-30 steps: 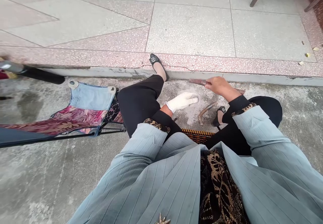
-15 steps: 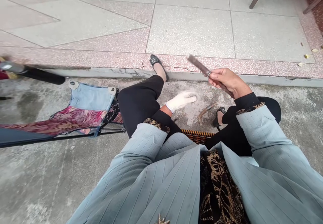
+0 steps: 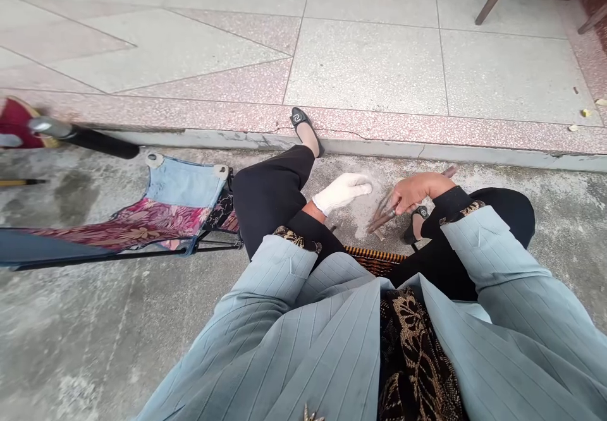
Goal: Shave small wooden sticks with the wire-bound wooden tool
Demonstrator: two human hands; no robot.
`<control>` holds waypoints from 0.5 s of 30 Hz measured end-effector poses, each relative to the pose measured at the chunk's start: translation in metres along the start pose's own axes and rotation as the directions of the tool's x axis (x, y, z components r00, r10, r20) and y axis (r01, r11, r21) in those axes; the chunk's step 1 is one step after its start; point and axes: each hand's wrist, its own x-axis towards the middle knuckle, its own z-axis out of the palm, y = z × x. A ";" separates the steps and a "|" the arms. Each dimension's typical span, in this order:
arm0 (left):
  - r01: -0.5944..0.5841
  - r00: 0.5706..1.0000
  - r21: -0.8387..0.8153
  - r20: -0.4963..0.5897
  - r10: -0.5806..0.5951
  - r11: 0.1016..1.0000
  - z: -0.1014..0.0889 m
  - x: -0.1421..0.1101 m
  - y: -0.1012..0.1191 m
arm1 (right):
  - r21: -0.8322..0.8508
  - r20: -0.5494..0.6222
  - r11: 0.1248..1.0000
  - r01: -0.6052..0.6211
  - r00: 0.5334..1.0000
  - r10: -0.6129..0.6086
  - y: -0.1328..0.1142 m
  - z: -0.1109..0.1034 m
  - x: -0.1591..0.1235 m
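Note:
My left hand (image 3: pixel 344 192), in a white knitted glove, is held low over the concrete between my knees. Its fingers are curled together, and whatever they may hold is hidden. My bare right hand (image 3: pixel 417 190) is closed round a long, dark brown tool with a wire-like binding (image 3: pixel 383 220). That tool slants down to the left, and its other end shows beyond my wrist. Just behind it on the ground lies a bent, brown, stick-like piece (image 3: pixel 382 201), partly covered by the tool and my right hand. Pale dust (image 3: pixel 363 209) spreads over the ground below my left hand.
A raised terrazzo step (image 3: pixel 370 144) runs across in front, with my left foot against it. Left stands a folding chair (image 3: pixel 161 209) with floral fabric, near a black-handled object (image 3: pixel 102 141). A woven orange-black seat edge (image 3: pixel 374 260) shows beneath me.
My right hand has swung the brown tool down from above the step edge, and its working end now points down-left near the bent piece. My left hand stays nearly in place.

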 end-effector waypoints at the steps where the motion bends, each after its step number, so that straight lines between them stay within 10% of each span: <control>1: -0.012 0.999 -0.017 -0.048 0.011 1.000 -0.004 0.001 0.000 | 0.112 0.008 0.984 0.137 0.990 -0.139 -0.001 0.000 -0.006; 3: -0.049 0.989 -0.049 -0.145 0.041 0.998 -0.008 0.002 0.001 | 0.277 -0.245 0.884 0.377 0.917 -0.314 0.001 -0.003 -0.018; 6: -0.059 0.993 -0.090 -0.112 0.049 0.994 -0.007 0.002 0.006 | 0.321 -0.689 0.783 0.532 0.699 -0.192 0.010 -0.010 -0.027; 10: 0.002 0.992 0.039 0.129 -0.007 0.999 0.005 -0.002 0.012 | 0.237 -0.819 0.942 0.238 0.570 0.062 0.018 -0.012 -0.013; 13: -0.019 0.978 0.203 0.209 -0.024 0.979 0.008 -0.005 0.010 | 0.005 -0.780 0.979 -0.205 0.612 0.132 0.009 -0.006 0.005; 15: -0.065 0.982 0.294 0.188 0.009 0.954 0.006 -0.004 0.006 | -0.158 -0.610 0.931 -0.330 0.774 0.170 0.000 -0.001 0.011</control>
